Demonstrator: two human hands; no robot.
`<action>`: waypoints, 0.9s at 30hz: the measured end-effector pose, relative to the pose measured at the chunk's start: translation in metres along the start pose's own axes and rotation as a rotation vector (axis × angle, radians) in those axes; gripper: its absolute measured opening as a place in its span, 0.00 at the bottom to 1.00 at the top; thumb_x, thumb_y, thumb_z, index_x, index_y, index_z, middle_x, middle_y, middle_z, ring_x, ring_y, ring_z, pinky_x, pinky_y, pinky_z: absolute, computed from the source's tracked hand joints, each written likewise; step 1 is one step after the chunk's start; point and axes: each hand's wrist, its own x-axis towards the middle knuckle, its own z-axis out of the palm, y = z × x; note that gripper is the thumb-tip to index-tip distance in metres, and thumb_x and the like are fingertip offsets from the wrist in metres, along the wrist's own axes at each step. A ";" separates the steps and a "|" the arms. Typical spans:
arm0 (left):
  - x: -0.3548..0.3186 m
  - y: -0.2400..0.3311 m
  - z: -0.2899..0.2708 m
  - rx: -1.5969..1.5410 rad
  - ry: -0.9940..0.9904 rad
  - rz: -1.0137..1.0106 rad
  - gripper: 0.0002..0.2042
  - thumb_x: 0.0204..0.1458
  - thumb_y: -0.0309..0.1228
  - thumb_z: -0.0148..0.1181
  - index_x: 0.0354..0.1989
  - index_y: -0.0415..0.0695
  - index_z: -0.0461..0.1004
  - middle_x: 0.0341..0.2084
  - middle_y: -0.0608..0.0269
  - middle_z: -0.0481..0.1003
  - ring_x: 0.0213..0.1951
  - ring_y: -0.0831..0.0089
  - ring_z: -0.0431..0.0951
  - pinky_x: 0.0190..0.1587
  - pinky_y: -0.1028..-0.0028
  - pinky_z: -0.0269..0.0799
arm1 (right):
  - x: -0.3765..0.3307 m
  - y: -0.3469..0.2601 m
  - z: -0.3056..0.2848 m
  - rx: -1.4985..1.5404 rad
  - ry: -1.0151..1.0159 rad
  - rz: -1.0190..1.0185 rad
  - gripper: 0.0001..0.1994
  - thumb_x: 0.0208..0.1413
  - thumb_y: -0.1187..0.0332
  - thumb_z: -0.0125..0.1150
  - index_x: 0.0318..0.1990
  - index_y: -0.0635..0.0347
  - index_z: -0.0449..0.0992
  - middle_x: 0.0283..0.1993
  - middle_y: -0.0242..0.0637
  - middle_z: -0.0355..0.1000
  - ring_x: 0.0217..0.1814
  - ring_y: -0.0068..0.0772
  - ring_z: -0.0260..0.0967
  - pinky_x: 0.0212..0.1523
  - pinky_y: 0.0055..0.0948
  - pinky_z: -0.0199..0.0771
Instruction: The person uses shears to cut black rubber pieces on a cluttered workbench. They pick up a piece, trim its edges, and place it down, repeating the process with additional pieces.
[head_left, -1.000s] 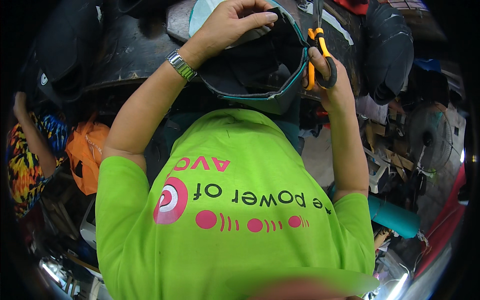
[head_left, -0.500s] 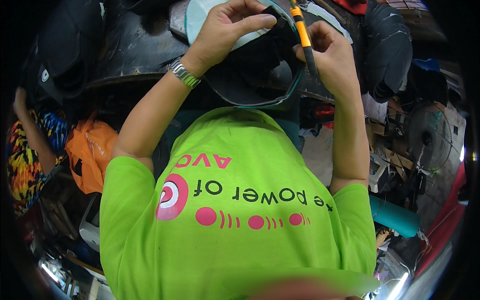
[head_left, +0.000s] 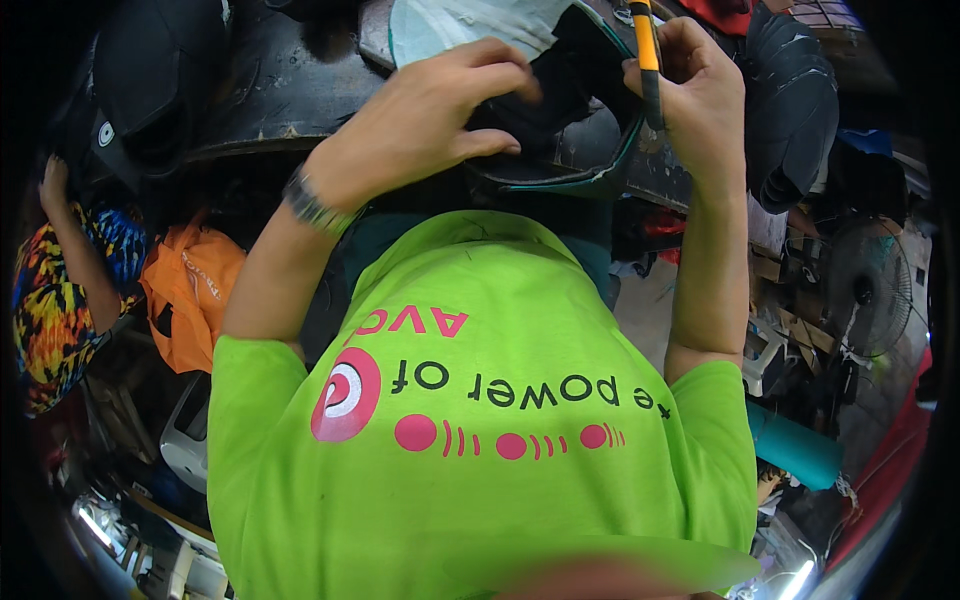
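Note:
My left hand (head_left: 440, 115) is held over a black, curved piece of material (head_left: 570, 85) with a teal edge; its thumb and fingers are apart with nothing between them. A whitish lining or sheet (head_left: 470, 28) shows behind that hand. At the right side of the black piece, my right hand (head_left: 700, 95) is closed with a slim orange-and-black handled tool (head_left: 647, 50) in it. The tool's upper end runs out of the picture, so its kind is hidden. I cannot tell whether the right fingertips also grip the teal edge.
A dark worktable (head_left: 265, 85) spans the top. Black moulded pieces stand at its left (head_left: 160, 80), and stacked black pieces (head_left: 790, 110) at its right. Another person's arm (head_left: 85, 260) shows at far left, near an orange bag (head_left: 195, 290). A fan (head_left: 868, 285) stands at right.
My left hand has let go of the black material, dropped nearer to me and opened. My right hand has shifted slightly right with the tool.

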 end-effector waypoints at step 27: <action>0.012 -0.041 0.054 0.183 0.100 0.085 0.07 0.49 0.29 0.66 0.36 0.45 0.78 0.37 0.64 0.80 0.42 0.65 0.80 0.44 0.69 0.75 | -0.166 0.147 -0.033 1.119 -1.104 0.739 0.37 0.39 0.37 0.74 0.40 0.64 0.72 0.24 0.38 0.69 0.25 0.28 0.66 0.28 0.27 0.64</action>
